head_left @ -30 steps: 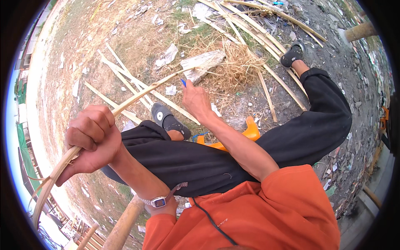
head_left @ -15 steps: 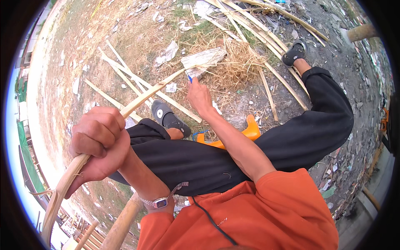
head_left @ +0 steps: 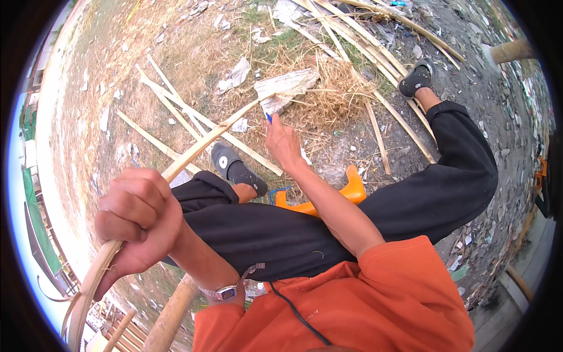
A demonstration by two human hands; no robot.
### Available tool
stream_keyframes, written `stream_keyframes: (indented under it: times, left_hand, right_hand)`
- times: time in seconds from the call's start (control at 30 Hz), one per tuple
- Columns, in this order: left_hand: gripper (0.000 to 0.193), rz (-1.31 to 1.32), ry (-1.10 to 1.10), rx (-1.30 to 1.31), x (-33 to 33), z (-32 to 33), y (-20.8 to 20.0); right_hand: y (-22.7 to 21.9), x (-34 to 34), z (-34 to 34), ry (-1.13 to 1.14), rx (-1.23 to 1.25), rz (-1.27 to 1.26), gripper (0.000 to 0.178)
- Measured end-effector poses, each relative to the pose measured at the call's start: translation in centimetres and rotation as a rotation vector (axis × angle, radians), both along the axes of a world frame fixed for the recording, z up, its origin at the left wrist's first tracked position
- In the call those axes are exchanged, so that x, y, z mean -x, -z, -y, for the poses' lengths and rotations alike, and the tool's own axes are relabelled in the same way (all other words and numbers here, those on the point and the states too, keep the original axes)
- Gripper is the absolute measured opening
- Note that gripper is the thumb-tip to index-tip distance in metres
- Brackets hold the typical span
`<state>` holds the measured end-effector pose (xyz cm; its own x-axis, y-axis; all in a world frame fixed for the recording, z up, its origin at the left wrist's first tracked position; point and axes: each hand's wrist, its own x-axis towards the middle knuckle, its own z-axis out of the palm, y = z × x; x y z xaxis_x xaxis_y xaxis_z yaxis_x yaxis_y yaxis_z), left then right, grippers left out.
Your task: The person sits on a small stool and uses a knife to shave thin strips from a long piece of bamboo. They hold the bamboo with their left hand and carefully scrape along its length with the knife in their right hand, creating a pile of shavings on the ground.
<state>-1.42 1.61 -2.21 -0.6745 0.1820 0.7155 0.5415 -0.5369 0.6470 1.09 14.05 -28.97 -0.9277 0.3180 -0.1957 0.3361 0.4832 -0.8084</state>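
Observation:
My left hand [head_left: 138, 220] is closed in a fist round a long pale bamboo strip [head_left: 202, 144]. The strip slants from the lower left up to a flat wooden block [head_left: 287, 88] on the ground, where its far end lies among thin shavings. Near that end, my right hand [head_left: 282, 141] is closed on a blue-handled tool [head_left: 269, 117]; its working end is too small to make out. Behind my left fist, the strip's near part [head_left: 88, 299] bends down, with a thin curled sliver peeling off it.
Dry shavings [head_left: 337, 97] heap beside the block. More bamboo strips [head_left: 375, 56] lie at the far right, others [head_left: 193, 111] at the left. An orange plastic stool [head_left: 352, 188] shows under my legs. A round pole [head_left: 170, 317] stands near my left elbow.
My left fist has moved slightly down and left, drawing the strip a little back from the block. My right hand has shifted slightly downward, still on the blue-handled tool.

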Motion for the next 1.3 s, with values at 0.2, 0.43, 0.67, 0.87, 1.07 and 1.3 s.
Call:
stream_keyframes:
  times: [0.2, 0.43, 0.67, 0.87, 1.07, 1.3]
  left_hand:
    - [0.071, 0.026, -0.073, -0.013, 0.2, 0.2, 0.1]
    - [0.071, 0.132, -0.038, -0.063, -0.3, 1.1, 0.1]
    - [0.071, 0.114, 0.004, -0.031, -0.1, -0.1, -0.2]
    - [0.071, 0.097, -0.076, -0.050, -0.3, 0.7, 0.3]
    - [0.071, 0.043, -0.031, -0.023, 0.1, 0.3, 0.0]
    - [0.072, 0.049, -0.035, -0.040, -0.3, 0.6, 0.3]
  right_hand:
    - [-0.4, 1.0, 0.2, -0.017, -0.009, -0.038, 0.020]
    - [-0.8, 1.3, 0.2, -0.050, -0.023, -0.038, 0.018]
    - [7.6, 1.5, -2.3, 0.034, -0.153, 0.252, 0.027]
    - [0.1, -1.0, -3.1, 0.010, 0.024, 0.160, 0.038]
    - [-6.7, -0.3, -1.8, -0.003, 0.348, 0.018, 0.056]
    - [-6.2, 0.4, -0.4, 0.040, 0.089, 0.131, 0.064]
